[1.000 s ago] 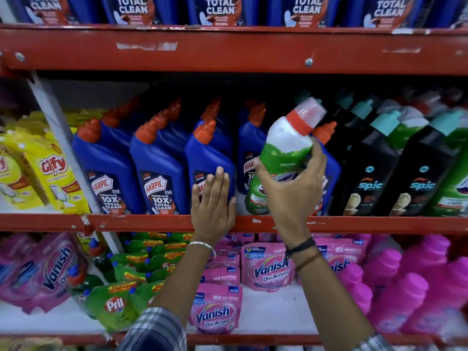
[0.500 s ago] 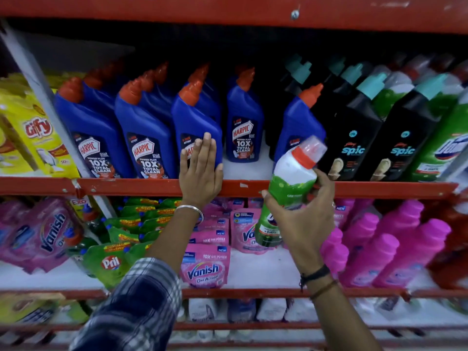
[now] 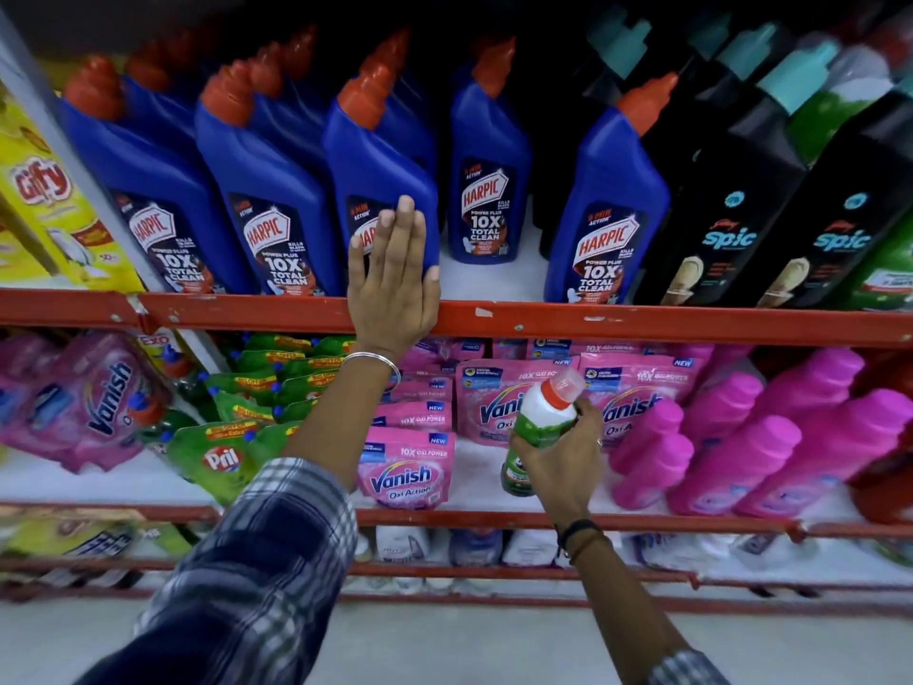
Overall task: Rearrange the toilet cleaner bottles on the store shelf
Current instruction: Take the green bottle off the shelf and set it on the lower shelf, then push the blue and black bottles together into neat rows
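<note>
Several blue Harpic toilet cleaner bottles (image 3: 276,190) with orange caps stand in rows on the red-edged shelf (image 3: 593,321). My left hand (image 3: 393,284) lies flat, fingers together, against the front of the third blue bottle (image 3: 380,175) at the shelf edge. My right hand (image 3: 563,462) grips a green and white bottle with a red-banded cap (image 3: 541,422), held tilted in front of the lower shelf. One Harpic bottle (image 3: 489,180) stands set back, with a gap in front of it. Another blue bottle (image 3: 607,205) stands beside black Spic bottles (image 3: 731,210).
Yellow Giffy pouches (image 3: 44,200) fill the far left. The lower shelf holds pink Vanish pouches (image 3: 405,467), green Pril pouches (image 3: 217,457) and pink bottles (image 3: 770,437). Green bottles (image 3: 889,274) stand at the far right. More white packs sit on the bottom shelf.
My right hand has brought the green and white bottle down from the Harpic shelf to in front of the lower shelf. My left hand stays on the blue bottle. The view tilted downward.
</note>
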Demonstrator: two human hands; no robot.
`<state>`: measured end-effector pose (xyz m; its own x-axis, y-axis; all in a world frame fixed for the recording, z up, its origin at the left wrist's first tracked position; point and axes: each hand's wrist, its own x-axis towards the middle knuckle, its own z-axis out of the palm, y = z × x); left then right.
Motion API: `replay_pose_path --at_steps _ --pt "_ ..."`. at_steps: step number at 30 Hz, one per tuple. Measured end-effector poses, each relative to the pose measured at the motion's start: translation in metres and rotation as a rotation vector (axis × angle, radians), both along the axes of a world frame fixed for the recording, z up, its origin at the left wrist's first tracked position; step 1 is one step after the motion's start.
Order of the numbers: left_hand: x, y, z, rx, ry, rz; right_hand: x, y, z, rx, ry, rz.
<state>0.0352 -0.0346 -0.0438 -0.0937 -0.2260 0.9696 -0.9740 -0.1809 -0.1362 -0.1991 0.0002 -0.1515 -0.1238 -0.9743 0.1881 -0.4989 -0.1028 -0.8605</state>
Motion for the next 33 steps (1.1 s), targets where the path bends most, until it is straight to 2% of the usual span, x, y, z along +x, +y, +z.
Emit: replay_pose_path --at_steps 8,16,20,24,28,33 --pt "-0.001 0.002 0.001 0.009 0.016 0.0 0.007 -0.003 -0.018 0.061 0.056 0.012" --pt "0.0 0.002 0.0 0.015 0.024 0.0 -0.002 0.009 -0.015 -0.077 0.213 0.063" --pt "-0.001 0.002 -0.001 0.011 0.012 0.001 -0.008 0.004 0.013 -0.235 0.03 0.027" --pt "0.0 0.002 -0.001 0.005 0.005 0.015 0.005 -0.023 0.093 -0.475 -0.182 -0.07" --pt "0.0 0.002 -0.001 0.003 -0.001 0.013 0.026 -0.052 0.146 -0.484 -0.145 -0.095" --pt "0.001 0.002 -0.002 -0.007 -0.004 0.013 0.039 -0.068 0.148 -0.388 -0.085 -0.124"
